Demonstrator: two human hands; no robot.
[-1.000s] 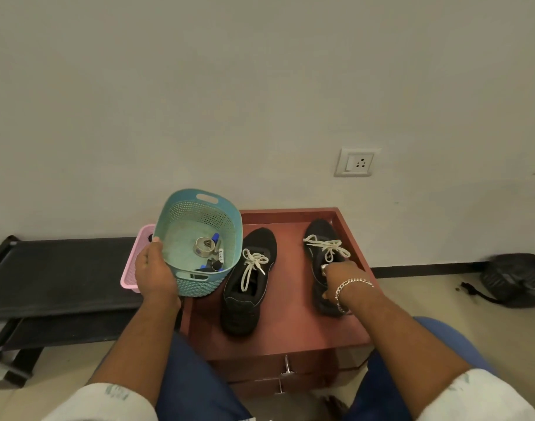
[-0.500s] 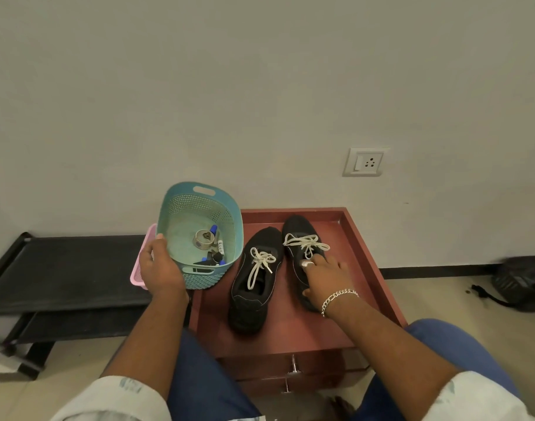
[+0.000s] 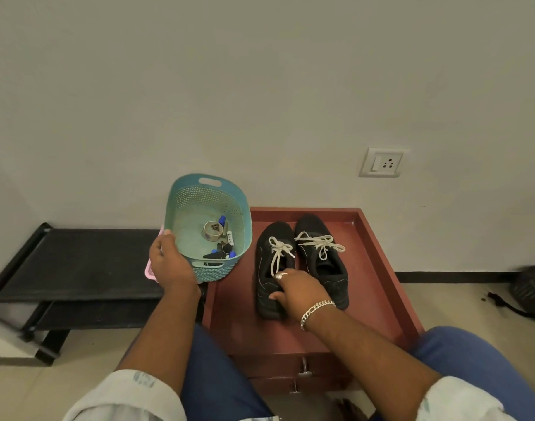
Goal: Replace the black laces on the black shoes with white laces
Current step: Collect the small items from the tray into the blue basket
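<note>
Two black shoes stand side by side, toes to the wall, on the red-brown table top (image 3: pixel 378 287). The left shoe (image 3: pixel 267 262) and the right shoe (image 3: pixel 324 262) both carry white laces tied in bows. My right hand (image 3: pixel 299 288) lies over the heels of both shoes, thumb on the left shoe's heel and fingers curled into the openings. My left hand (image 3: pixel 169 262) grips the near rim of a tilted teal basket (image 3: pixel 199 208), lifted beside the table's left edge. Inside it lie a tape roll (image 3: pixel 213 230), blue-capped markers and dark bits that may be the black laces.
A pink basket (image 3: pixel 149 270) peeks out behind my left hand. A black low bench (image 3: pixel 77 259) stands to the left. The table has drawers with metal handles (image 3: pixel 304 367) between my knees. A wall socket (image 3: pixel 383 162) is at upper right, and a black bag (image 3: pixel 530 288) on the floor at far right.
My right hand slid the right shoe leftward until it stands against the left shoe, and now rests across both heels. The teal basket stays in my left hand, little moved.
</note>
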